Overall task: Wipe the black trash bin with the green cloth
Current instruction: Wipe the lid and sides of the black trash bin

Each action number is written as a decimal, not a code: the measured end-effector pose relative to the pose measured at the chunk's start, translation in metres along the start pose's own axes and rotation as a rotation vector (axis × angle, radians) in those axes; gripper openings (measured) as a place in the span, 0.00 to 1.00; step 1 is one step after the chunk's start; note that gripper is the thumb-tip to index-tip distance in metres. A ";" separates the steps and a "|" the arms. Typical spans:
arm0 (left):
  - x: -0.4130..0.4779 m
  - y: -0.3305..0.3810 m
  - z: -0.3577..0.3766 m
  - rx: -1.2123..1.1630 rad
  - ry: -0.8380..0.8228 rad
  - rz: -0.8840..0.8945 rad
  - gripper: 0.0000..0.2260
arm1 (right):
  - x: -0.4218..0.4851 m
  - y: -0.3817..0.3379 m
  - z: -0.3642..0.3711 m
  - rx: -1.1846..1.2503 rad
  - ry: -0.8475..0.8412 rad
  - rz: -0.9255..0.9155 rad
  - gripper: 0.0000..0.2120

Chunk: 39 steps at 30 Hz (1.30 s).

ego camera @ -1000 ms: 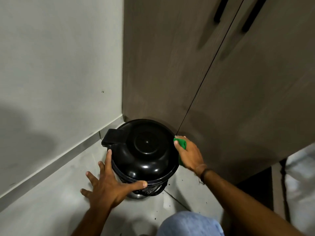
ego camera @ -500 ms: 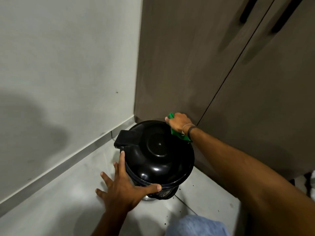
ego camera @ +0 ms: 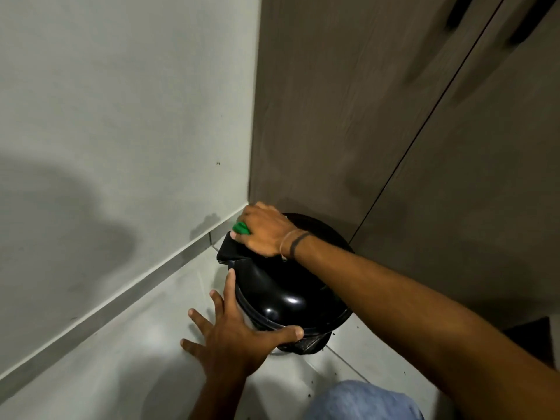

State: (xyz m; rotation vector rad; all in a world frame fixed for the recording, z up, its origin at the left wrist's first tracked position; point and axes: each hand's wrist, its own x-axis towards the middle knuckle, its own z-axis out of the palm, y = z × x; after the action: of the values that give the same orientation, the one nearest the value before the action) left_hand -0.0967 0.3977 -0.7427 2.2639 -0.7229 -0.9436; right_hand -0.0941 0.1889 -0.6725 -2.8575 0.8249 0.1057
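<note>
The bin (ego camera: 285,292) stands on the floor (ego camera: 127,344) in the corner where the wall (ego camera: 121,116) meets the cupboard (ego camera: 378,131). Your right hand (ego camera: 265,231) grips the bunched cloth (ego camera: 241,228) against the lid's far edge near the hinge, pressing to scrub. Your left hand (ego camera: 233,338) lies spread wide against the bin's near side, likely bracing it so it cannot slide.

Corner of a room

A pale wall (ego camera: 121,101) meets brown cupboard doors (ego camera: 378,101); grey floor (ego camera: 106,374) carries dark specks.
</note>
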 end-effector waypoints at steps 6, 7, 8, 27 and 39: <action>0.002 0.001 0.002 0.060 -0.005 -0.017 0.79 | -0.088 -0.015 0.042 -0.100 0.228 -0.276 0.26; 0.003 0.001 0.002 0.091 -0.006 -0.019 0.78 | -0.098 -0.017 0.045 -0.114 0.215 -0.305 0.26; 0.004 0.000 0.004 0.117 0.005 -0.015 0.75 | -0.109 -0.019 0.046 -0.129 0.199 -0.325 0.27; 0.003 -0.003 0.002 -0.022 -0.057 0.076 0.79 | -0.234 0.055 0.118 0.410 0.648 0.206 0.27; 0.007 -0.005 0.009 0.006 -0.022 0.006 0.79 | -0.090 0.094 0.019 0.223 0.292 0.297 0.24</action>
State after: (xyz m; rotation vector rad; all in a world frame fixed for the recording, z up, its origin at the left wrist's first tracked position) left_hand -0.0985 0.3935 -0.7543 2.2587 -0.7419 -0.9663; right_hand -0.2214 0.1608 -0.6936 -2.5572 1.2275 -0.3533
